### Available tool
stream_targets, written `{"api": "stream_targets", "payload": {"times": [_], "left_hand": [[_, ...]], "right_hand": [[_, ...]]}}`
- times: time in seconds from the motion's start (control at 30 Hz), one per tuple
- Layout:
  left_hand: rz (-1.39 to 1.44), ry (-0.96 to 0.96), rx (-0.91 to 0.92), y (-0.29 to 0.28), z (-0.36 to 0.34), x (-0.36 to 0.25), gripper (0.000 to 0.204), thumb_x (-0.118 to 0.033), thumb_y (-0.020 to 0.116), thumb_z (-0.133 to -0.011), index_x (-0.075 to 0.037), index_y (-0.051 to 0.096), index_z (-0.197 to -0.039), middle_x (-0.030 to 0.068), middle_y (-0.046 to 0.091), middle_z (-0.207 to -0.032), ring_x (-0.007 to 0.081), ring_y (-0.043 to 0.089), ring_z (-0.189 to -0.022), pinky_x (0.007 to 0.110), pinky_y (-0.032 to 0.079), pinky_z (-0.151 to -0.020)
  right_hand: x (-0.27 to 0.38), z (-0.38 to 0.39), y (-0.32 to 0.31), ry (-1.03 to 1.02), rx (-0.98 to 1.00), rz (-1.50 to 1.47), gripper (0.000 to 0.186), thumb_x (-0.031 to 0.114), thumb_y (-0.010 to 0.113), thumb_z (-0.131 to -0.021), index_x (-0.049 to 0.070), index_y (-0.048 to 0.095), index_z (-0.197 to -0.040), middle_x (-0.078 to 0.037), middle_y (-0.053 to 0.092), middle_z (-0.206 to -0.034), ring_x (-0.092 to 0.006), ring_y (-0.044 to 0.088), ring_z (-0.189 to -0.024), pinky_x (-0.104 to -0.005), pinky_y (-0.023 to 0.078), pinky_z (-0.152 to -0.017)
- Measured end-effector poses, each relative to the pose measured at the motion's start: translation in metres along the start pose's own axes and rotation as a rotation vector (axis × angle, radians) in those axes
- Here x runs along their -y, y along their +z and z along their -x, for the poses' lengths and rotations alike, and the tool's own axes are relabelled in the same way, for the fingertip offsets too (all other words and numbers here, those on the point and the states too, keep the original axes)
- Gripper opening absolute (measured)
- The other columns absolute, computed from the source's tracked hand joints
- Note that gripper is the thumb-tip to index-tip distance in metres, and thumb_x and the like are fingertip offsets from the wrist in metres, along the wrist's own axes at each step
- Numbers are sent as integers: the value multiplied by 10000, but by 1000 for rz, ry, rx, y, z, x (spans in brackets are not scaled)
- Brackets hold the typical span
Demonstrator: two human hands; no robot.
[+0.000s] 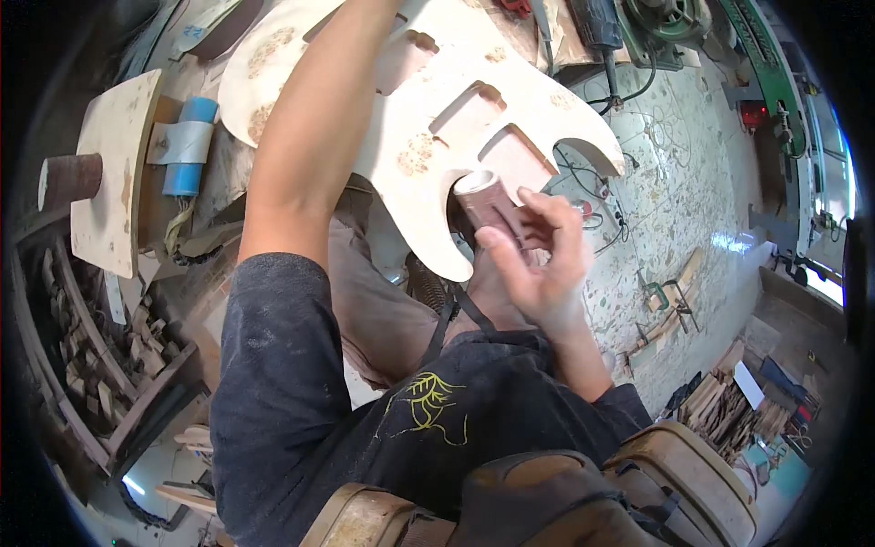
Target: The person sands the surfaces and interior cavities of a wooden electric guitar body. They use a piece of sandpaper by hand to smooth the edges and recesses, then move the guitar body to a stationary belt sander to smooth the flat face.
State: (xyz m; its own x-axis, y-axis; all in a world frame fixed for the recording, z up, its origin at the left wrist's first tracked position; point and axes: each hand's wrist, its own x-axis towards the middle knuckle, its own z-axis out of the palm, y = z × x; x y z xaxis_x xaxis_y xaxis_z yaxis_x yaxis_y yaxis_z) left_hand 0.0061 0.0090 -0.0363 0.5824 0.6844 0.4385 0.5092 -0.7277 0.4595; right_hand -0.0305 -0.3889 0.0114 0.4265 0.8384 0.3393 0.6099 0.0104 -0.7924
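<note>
Floor (652,196), pale and speckled, beyond guitar body (415,157)

Bright, strongly bowed and blackening outward.
Glaring off floor (679,237) right of the right hand's fingers (560,215), dimmer far left.

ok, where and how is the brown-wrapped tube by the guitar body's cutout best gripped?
Probably around the lower part, from the lower right. The brown-wrapped tube is round and tilted, its open end beside the cutout edge of the guitar body, so that side is crowded. The right hand has it this way, thumb on the near side.
</note>
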Motion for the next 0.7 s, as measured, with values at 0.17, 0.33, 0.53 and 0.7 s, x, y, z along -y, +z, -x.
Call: {"api": "stream_targets", "payload": {"times": [0.17,0.33,0.53,0.7], "left_hand": [[-132,-226,100,-33,18,-30,504,-426,447,-925,-74,725,-1155,194,709,-1176,394,662,-1110,521,504,-940],[-28,-272,78,-29,12,-16,521,-441,425,-926,-93,739,-1152,177,695,-1228,369,632,-1183,544,460,-990],[-121,-292,-19,-21,6,-21,489,-415,428,-924,-104,768,-1090,191,705,-1195,341,649,-1157,528,463,-966],[-133,-308,157,-21,9,-23,449,-388,450,-914,-120,778,-1060,194,726,-1130,331,675,-1102,524,473,-914]], "right_hand": [[-2,4,16,-99,-12,187,363,111,813,-836,-37,647,-1122,-136,643,-884,-204,647,-621,-309,513,-526],[-1,-22,34,-217,-27,346,317,116,775,-862,-35,666,-1118,-117,603,-830,-245,608,-569,-347,478,-468],[-29,2,26,-376,-79,262,349,59,799,-816,-53,662,-1117,-106,621,-842,-240,602,-581,-342,478,-486],[-7,-24,29,-351,-25,367,366,35,809,-797,-65,661,-1117,-129,641,-826,-249,654,-631,-330,534,-532]]}}
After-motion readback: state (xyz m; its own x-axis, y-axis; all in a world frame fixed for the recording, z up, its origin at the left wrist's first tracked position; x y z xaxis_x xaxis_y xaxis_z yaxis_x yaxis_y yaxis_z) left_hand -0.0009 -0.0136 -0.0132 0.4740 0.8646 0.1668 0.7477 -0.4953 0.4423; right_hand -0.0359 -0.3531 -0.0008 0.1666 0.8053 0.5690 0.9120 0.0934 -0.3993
